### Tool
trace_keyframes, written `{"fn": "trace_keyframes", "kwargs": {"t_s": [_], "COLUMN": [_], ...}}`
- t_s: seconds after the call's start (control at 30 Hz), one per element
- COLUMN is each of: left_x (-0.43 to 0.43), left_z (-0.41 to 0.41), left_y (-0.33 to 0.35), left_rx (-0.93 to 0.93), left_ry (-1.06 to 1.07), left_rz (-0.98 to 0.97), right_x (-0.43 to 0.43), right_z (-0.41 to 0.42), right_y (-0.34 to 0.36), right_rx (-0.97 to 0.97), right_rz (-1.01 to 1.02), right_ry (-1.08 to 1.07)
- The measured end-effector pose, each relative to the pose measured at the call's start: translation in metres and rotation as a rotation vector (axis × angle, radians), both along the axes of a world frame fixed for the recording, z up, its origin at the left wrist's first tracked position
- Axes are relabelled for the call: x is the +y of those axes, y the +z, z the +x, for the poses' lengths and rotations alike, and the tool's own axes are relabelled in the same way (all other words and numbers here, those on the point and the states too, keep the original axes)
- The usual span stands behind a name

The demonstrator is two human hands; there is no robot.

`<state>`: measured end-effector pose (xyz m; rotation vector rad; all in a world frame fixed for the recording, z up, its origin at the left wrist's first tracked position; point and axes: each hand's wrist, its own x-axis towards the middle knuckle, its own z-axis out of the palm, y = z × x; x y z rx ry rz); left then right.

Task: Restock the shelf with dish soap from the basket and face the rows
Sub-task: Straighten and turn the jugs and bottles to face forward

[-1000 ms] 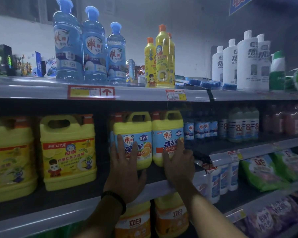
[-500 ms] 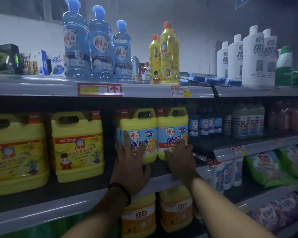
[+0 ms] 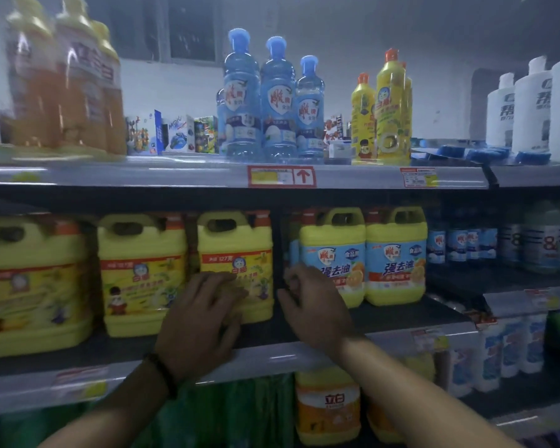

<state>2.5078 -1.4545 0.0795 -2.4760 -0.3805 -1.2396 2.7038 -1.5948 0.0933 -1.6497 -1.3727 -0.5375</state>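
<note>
On the dark middle shelf, under a pale wall, my left hand presses flat fingers against a yellow dish soap jug; my right hand is curled, holding nothing.

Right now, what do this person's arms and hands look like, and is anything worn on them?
No gloves, and no rings that I can make out in the blur. The left hand has a thin dark band round its wrist. The right hand has nothing on its wrist. Both forearms are uncovered as far as the frame shows, with no sleeve in view.
</note>
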Motion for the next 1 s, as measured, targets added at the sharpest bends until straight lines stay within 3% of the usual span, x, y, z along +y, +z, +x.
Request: {"fn": "trace_keyframes", "kwargs": {"t_s": [0.3, 0.57, 0.77, 0.87, 1.0], "left_x": [0.019, 0.033, 0.032, 0.031, 0.030], "left_z": [-0.016, -0.016, -0.017, -0.018, -0.019], "left_y": [-0.013, -0.020, -0.022, -0.019, -0.017], "left_rx": [-0.133, -0.131, -0.119, -0.054, -0.006], "left_ry": [0.026, -0.022, -0.043, -0.100, -0.116], "left_rz": [-0.229, -0.330, -0.399, -0.459, -0.465], "right_x": [0.081, 0.093, 0.098, 0.088, 0.072], "right_z": [-0.044, -0.037, -0.025, -0.030, -0.041], "right_y": [-0.024, -0.027, -0.039, -0.038, -0.038], "right_rx": [0.177, 0.519, 0.536, 0.409, 0.222], "right_rz": [0.171, 0.136, 0.209, 0.369, 0.562], "right_ry": [-0.173, 0.099, 0.099, 0.034, 0.191]}}
